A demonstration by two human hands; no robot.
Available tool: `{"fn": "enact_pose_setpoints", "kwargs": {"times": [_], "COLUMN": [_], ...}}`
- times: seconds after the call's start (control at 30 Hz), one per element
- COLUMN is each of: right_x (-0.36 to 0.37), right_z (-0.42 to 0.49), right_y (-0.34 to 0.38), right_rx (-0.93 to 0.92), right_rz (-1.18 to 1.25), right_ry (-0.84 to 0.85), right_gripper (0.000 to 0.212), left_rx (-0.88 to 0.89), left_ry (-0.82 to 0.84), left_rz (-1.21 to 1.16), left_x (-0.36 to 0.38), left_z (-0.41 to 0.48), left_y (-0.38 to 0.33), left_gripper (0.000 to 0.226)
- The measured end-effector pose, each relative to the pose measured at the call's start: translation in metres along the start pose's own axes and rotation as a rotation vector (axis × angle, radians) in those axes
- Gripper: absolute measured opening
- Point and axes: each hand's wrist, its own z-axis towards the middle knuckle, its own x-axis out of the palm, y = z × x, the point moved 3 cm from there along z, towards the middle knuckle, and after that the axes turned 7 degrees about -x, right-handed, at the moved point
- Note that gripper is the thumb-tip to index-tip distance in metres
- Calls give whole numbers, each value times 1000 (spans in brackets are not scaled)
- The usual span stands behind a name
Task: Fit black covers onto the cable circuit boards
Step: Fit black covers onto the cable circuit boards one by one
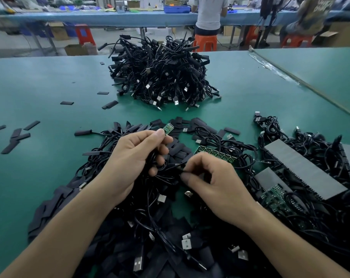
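Observation:
My left hand [138, 155] grips a black cable whose small green circuit board [167, 128] sticks up bare above the thumb and forefinger. Just right of it and lower, my right hand [212, 183] pinches a flat black cover [179, 169] at its fingertips, close to the left hand's curled fingers. Under both hands lies a tangle of black USB cables [160, 213] mixed with loose black covers [178, 151]. A green strip of joined circuit boards [216, 153] lies just beyond my right hand.
A tall heap of covered cables [160, 75] stands mid-table on the green mat [39, 93]. Stray covers [15, 137] dot the left side. Grey-backed board panels with cables [302, 169] fill the right. People sit on orange stools [205, 42] at a bench beyond.

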Motion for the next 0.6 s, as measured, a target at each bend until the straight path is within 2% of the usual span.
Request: {"fn": "enact_pose_setpoints", "kwargs": {"times": [0.1, 0.27, 0.6], "right_x": [-3, -5, -8], "right_z": [1, 0, -1], "right_y": [-1, -1, 7], "right_rx": [-40, -73, -151], "right_rz": [112, 151, -7], "right_ry": [-144, -244, -248], "right_gripper": [17, 18, 33], "left_rx": [21, 43, 27], "left_ry": [40, 95, 108], "left_rz": [103, 244, 267], "left_x": [2, 4, 7], "left_z": [-1, -3, -2], "left_y": [1, 2, 5], "left_gripper": [22, 26, 15]}}
